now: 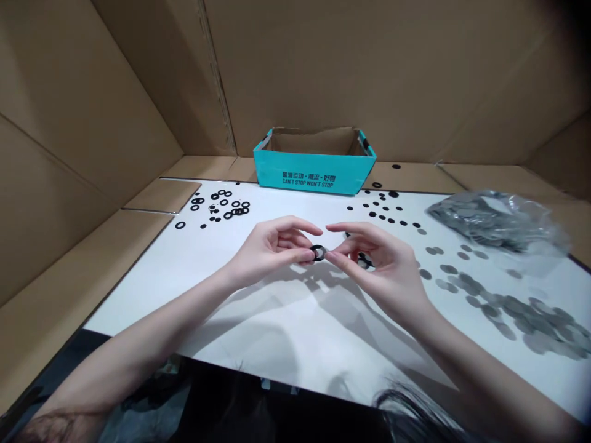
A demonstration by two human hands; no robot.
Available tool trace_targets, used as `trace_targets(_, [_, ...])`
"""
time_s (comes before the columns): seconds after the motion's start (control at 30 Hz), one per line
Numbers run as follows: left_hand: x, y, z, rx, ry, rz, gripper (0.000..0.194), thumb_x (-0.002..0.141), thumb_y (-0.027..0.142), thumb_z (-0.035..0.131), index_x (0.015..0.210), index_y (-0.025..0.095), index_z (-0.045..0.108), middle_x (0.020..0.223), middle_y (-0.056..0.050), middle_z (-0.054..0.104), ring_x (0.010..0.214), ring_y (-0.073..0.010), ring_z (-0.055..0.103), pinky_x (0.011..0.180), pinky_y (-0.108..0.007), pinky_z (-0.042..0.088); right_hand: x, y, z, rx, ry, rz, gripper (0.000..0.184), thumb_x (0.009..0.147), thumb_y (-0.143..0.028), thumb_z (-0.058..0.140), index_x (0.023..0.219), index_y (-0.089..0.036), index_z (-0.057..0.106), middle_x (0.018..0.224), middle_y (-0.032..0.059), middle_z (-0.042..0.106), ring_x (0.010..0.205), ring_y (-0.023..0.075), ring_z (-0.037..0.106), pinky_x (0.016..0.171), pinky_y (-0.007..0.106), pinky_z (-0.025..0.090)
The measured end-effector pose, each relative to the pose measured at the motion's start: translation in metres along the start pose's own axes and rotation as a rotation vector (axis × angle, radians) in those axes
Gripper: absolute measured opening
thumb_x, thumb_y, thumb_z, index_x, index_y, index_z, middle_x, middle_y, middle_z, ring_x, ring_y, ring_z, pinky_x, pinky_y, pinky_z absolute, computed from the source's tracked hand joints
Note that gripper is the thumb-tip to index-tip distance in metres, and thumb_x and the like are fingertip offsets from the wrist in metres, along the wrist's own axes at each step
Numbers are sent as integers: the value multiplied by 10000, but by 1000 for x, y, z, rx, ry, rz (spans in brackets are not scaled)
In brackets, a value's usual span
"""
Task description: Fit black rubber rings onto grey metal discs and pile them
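My left hand (274, 249) pinches a small black ring (317, 247) between thumb and finger, above the white tabletop. On the ring's other side, my right hand (381, 255) has thumb and a finger at its edge, so both hands hold it. Something greyish shows inside the ring, too small to make out. Partly hidden behind my right hand are more black rings (364, 261); I cannot tell whether its fingers hold them or they lie on the table. Both index fingers are raised and apart.
Black rings (224, 202) and small black discs lie at the table's left. A turquoise box (315, 172) stands at the back, with black discs (372, 214) to its right. Grey discs (517, 311) spread across the right, below a clear plastic bag (496, 221). Cardboard walls (323, 67) surround the table.
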State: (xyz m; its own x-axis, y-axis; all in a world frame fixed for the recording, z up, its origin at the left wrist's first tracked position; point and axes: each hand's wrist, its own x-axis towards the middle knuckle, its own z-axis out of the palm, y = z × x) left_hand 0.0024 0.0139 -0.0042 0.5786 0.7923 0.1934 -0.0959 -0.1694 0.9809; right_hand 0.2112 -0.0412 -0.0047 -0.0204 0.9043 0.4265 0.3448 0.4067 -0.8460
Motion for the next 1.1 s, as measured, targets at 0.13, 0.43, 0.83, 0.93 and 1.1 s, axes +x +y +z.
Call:
trace_targets(0.13, [-2, -3, 6, 49, 0, 32, 231, 829, 177, 806, 1050, 169, 738, 944, -49, 755, 790, -125, 727, 747, -229, 629, -4, 5, 3, -30, 18, -4, 181, 861, -248, 764, 1038, -274, 733, 739, -17, 747, 645, 170, 696, 652, 329, 519])
trace_targets(0.43, [-3, -11, 10, 99, -12, 26, 290, 872, 289, 800, 1116, 195, 675, 887, -18, 667, 762, -115, 673, 717, -233, 582, -9, 14, 10, 62, -10, -5, 243, 884, -206, 712, 1110, -286, 670, 721, -38, 710, 673, 170, 697, 708, 335, 568])
trace_targets(0.83, [-1, -8, 16, 148, -15, 121, 210, 912, 248, 726, 1068, 216, 588, 877, -2, 614, 821, -114, 634, 756, -227, 540, -16, 15, 10, 117, -42, 76, 352, 847, -221, 752, 1157, -298, 605, 769, -39, 745, 744, 194, 738, 807, 382, 561])
trace_targets(0.93, [-1, -9, 18, 162, 8, 180, 208, 924, 267, 718, 1032, 223, 546, 875, 3, 605, 815, -111, 623, 772, -232, 534, -16, 14, 10, 113, -21, 88, 349, 839, -253, 769, 1136, -300, 592, 738, -47, 730, 728, 199, 740, 795, 382, 560])
trace_targets(1.1, [-3, -10, 15, 174, -41, 174, 221, 931, 254, 702, 1024, 227, 504, 886, 10, 594, 800, -103, 611, 761, -232, 520, -16, 12, 9, 146, -6, 91, 354, 812, -251, 788, 1069, -307, 552, 723, -56, 721, 735, 201, 750, 796, 381, 562])
